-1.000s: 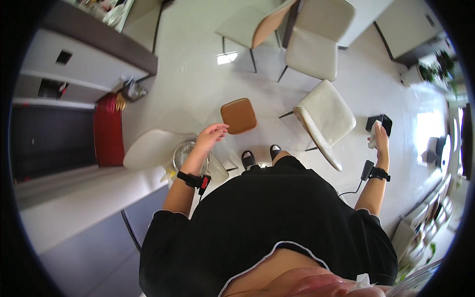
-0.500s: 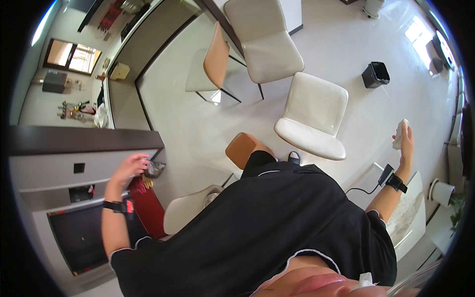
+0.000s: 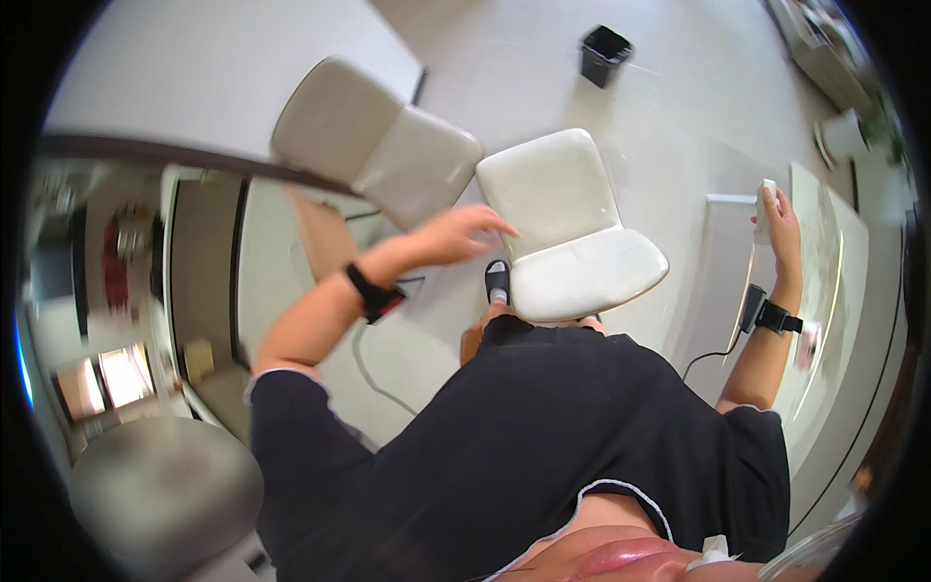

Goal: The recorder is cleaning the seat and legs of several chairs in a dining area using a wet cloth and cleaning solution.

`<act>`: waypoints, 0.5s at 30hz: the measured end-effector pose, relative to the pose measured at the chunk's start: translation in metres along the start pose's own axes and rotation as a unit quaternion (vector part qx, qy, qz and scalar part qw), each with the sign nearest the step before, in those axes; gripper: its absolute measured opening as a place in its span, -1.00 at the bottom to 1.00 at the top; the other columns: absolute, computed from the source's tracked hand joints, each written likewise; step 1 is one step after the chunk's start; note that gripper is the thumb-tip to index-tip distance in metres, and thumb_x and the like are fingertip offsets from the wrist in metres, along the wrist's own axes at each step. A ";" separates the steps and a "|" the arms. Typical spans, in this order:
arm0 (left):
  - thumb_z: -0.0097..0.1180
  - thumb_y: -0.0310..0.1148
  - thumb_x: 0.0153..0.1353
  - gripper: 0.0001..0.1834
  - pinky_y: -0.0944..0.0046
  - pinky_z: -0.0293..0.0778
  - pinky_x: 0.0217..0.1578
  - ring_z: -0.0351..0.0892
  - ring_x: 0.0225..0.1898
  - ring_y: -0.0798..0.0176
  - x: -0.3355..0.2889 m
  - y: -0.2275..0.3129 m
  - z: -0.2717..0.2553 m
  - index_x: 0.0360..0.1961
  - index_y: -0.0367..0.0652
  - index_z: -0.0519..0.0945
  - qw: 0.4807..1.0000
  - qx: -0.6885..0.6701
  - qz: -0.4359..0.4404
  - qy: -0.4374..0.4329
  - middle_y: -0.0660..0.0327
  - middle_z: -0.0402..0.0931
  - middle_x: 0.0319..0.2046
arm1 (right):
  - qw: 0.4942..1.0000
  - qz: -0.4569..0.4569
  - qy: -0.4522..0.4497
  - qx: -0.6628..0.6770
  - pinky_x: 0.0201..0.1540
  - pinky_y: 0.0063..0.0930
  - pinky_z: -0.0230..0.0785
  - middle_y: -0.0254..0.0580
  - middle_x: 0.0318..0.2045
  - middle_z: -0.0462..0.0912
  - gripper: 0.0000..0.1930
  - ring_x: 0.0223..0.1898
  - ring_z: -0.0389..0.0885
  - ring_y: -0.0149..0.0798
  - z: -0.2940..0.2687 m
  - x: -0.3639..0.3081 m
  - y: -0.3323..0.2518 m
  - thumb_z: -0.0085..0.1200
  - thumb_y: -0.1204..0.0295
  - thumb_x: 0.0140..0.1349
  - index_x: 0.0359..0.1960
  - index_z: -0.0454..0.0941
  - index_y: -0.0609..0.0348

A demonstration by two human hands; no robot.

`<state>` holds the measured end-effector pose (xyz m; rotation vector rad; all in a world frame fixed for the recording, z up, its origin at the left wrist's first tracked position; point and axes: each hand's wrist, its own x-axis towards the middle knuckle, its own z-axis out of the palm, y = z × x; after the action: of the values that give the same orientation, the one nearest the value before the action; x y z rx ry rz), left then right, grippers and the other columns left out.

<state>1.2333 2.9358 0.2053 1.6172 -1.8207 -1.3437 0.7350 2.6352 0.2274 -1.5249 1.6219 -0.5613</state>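
My left hand (image 3: 456, 236) reaches across in front of me, its fingers stretched out and nothing in them. The fingertips overlap the edge of a cream padded chair (image 3: 553, 189); whether they touch it I cannot tell. Off to the right, my right hand (image 3: 784, 225) grips a small white slab-like thing (image 3: 763, 215), perhaps folded cloth, with fingers on one side and thumb on the other. A black band with a small device sits on each wrist, and a cable hangs from the right one.
A second cream chair (image 3: 383, 145) stands to the left, beside a tan chair (image 3: 323, 233). On the floor ahead is a black bin (image 3: 605, 56). A white marbled table (image 3: 824, 262) lies along the right, with a white plant pot (image 3: 842, 136) beyond it.
The view has turned to the right. My left hand has swung from the far left in toward the cream chair. My right hand still holds the white thing.
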 end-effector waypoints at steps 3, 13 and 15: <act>0.25 -0.30 0.22 -0.48 0.05 0.39 0.22 0.45 0.19 -0.03 0.070 -0.030 0.062 0.24 0.07 0.54 0.988 0.055 0.074 -0.122 0.06 0.49 0.13 | 0.995 0.031 0.093 -0.032 -0.24 -0.51 0.43 -0.22 -0.16 0.62 -0.33 -0.32 0.62 -0.39 -0.027 -0.047 0.045 0.09 -0.06 0.39 0.33 0.39 0.20; 0.35 -0.07 0.12 0.06 -0.23 0.02 0.43 -0.10 0.47 -0.54 0.084 -0.068 0.187 0.56 0.24 -0.01 0.919 0.176 0.249 -0.249 -0.30 -0.23 0.51 | 0.979 0.121 0.164 0.012 -0.25 -0.52 0.47 -0.26 -0.19 0.60 -0.45 -0.30 0.61 -0.42 0.054 -0.177 0.130 0.13 0.08 0.41 0.28 0.44 0.19; 0.35 -0.05 0.12 0.06 -0.21 -0.02 0.45 -0.14 0.50 -0.46 0.092 -0.076 0.192 0.56 0.19 -0.02 0.913 0.161 0.270 -0.261 -0.30 -0.24 0.51 | 0.982 0.099 0.159 0.033 -0.24 -0.52 0.47 -0.25 -0.19 0.61 -0.46 -0.30 0.61 -0.42 0.071 -0.178 0.174 0.13 0.10 0.41 0.28 0.44 0.19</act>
<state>1.1024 2.9389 0.0215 0.7783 -2.6656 -1.3266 0.6751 2.8500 0.0971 -1.2531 1.9504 -0.7692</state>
